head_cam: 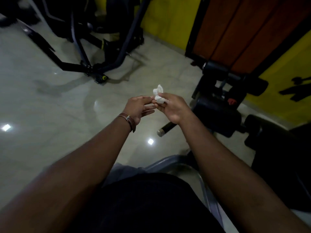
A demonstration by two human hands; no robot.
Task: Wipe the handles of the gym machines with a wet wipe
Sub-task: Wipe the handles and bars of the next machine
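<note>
while pinched in right hand [173, 107], crumpled wet wipe [158, 95] above fingertips, left hand [137, 107] loose beside

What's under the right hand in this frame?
Below the right hand, which pinches the white wipe, a dark bar with a metal end cap juts out over the glossy floor. The hand and forearm cover the bar's far end.
</note>
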